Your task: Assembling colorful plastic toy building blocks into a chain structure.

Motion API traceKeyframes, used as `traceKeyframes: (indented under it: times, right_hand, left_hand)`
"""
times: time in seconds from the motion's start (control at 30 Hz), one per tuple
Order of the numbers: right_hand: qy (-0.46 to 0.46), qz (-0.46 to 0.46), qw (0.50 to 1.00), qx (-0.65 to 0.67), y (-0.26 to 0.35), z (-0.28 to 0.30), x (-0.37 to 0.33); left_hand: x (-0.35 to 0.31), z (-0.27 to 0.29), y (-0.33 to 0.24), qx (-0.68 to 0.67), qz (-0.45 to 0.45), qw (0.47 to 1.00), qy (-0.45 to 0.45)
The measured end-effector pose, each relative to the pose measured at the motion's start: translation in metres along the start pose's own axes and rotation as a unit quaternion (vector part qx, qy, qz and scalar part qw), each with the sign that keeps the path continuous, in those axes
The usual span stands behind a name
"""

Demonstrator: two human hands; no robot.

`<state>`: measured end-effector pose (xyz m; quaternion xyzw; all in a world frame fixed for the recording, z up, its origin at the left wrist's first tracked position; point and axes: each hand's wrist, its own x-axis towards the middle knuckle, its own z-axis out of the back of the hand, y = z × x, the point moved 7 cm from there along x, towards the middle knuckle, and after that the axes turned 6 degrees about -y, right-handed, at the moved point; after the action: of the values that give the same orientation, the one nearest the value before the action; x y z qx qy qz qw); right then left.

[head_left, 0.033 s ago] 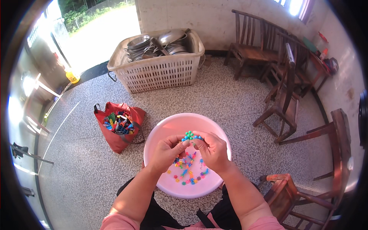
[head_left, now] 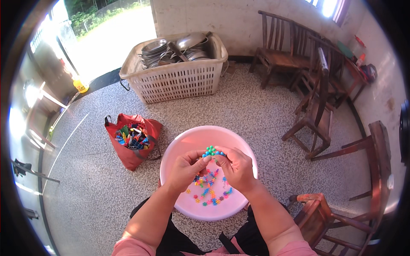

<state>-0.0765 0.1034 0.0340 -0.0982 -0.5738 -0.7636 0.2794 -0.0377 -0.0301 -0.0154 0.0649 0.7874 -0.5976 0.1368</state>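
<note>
Over the pink basin, my two hands meet and hold small flower-shaped plastic pieces joined together. A green flower piece stands up between the fingertips, with blue pieces on both sides of it. My left hand pinches the blue piece on the left between thumb and fingers. The blue piece at the right is gripped by my right hand, thumb below and forefinger above. Fingers partly hide how the pieces join. Below, on the basin's bottom, lie many loose and linked flower pieces in several colours.
A red bag full of mixed plastic toys stands left of the basin. Beyond it, a white slatted crate holds metal pans and lids. Wooden chairs line the right side. A yellow bottle sits by the bright doorway.
</note>
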Motion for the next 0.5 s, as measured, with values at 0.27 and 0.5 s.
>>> traceKeyframes:
  times: [0.27,0.5]
  right_hand:
    - [-0.040,0.115,0.989,-0.083,0.009,0.000,-0.004]
    - [-0.047,0.125,0.988,-0.082,0.013,-0.006,-0.007]
  left_hand:
    - [0.001,0.001,-0.005,0.060,-0.045,0.997,-0.030]
    - [0.000,0.005,-0.006,0.056,-0.068,0.993,-0.073]
